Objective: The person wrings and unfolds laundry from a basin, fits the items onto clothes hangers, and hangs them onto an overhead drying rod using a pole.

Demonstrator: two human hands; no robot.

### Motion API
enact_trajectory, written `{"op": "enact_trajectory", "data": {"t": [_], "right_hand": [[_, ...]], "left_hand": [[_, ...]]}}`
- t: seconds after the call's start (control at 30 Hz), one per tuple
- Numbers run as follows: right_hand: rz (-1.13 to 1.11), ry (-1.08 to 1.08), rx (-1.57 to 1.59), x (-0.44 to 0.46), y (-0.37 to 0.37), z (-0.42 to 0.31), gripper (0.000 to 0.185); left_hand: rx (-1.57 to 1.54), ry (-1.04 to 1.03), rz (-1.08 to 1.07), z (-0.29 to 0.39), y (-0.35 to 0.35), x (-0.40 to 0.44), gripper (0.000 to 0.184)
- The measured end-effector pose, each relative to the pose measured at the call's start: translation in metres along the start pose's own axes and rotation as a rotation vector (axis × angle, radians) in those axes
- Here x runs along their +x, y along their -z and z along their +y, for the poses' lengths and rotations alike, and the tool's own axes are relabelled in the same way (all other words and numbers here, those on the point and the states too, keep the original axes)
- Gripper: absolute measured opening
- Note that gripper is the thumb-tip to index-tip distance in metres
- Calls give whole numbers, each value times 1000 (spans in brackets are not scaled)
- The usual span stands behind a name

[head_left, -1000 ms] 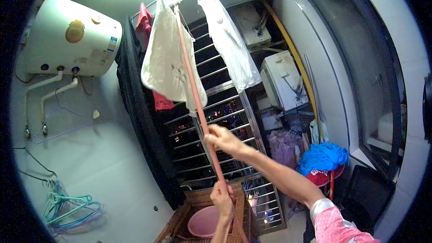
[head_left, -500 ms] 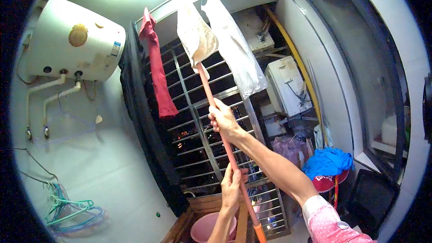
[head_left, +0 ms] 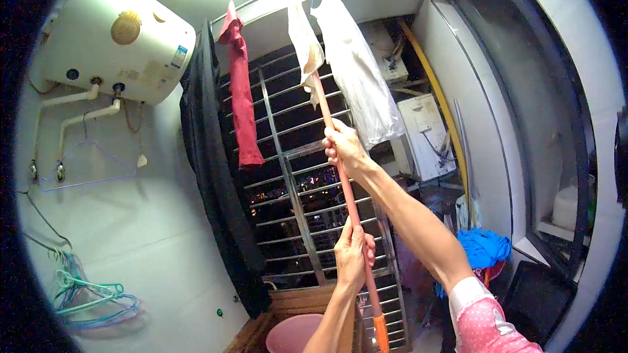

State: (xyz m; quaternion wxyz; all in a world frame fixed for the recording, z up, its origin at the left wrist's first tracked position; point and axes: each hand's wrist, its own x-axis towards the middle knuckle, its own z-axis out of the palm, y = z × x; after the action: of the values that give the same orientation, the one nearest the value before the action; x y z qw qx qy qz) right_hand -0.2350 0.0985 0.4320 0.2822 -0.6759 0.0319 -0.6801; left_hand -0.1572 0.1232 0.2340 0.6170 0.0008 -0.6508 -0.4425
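Both my hands are closed around a long pink pole (head_left: 349,197) with an orange lower end, tilted up toward the hanging clothes. My right hand (head_left: 345,150) grips it higher up, and my left hand (head_left: 354,255) wraps it lower down. The pole's top meets a cream-white garment (head_left: 306,46); the cloth hides the tip, so how they connect cannot be seen. Right beside it hangs a longer white garment (head_left: 360,72) on a blue hanger. A narrow red garment (head_left: 244,104) hangs to the left.
A white water heater (head_left: 121,36) is on the left wall, with several hangers (head_left: 91,294) below. A black curtain (head_left: 212,157) hangs beside the window bars (head_left: 281,137). A pink basin (head_left: 294,333) sits low down. Blue cloth (head_left: 484,248) is piled at the right, near a yellow pipe (head_left: 438,91).
My view has shifted, so the room appears farther right. Both hands and the pole have risen slightly, still gripping. The cream-white garment looks narrower and more bunched at the pole's top.
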Motion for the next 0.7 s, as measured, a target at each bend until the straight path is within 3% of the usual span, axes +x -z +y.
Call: {"op": "enact_trajectory", "data": {"t": [0.13, 0.7], "right_hand": [[-27, -27, 20, 16, 0, -13, 4], [12, -29, -74, 61, -12, -37, 4]], "left_hand": [[-3, 11, -18, 14, -6, 12, 37], [-70, -21, -68, 46, -13, 50, 35]]}}
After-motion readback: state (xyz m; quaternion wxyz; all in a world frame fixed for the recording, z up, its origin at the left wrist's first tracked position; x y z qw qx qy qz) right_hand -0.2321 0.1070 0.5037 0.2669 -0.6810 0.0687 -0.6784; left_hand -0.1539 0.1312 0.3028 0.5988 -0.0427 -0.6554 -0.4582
